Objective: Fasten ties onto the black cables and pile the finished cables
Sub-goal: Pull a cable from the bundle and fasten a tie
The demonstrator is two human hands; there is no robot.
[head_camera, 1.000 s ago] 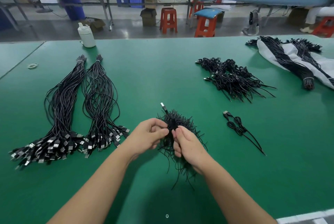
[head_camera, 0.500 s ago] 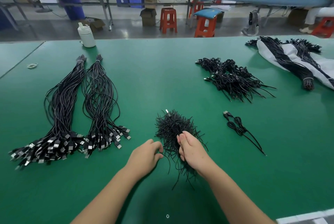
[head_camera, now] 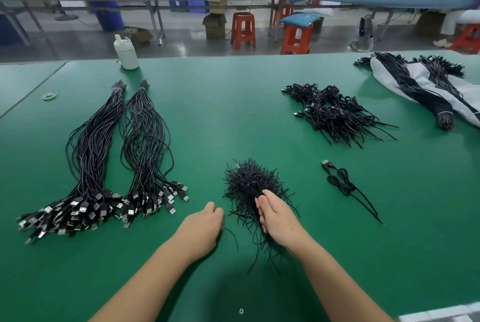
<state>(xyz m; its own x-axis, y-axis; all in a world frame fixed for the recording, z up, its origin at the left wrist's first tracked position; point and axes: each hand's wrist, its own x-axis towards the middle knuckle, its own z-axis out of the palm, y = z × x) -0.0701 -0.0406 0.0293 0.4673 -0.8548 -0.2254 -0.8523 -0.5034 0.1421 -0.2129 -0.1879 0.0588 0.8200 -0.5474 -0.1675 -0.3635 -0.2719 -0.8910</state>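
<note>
Our left hand (head_camera: 205, 225) dropped off the ties (head_camera: 249, 186), loosely curled, empty; right hand (head_camera: 272, 215) pinches some. We judge ties light, springy: pinch one end.

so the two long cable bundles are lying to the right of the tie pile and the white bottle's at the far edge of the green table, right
Not quite. In the head view the two long cable bundles lie to the left of the tie pile, not the right. What lies to its right is one coiled cable and a heap of coiled cables. The white bottle does stand at the far edge of the green table.
</note>
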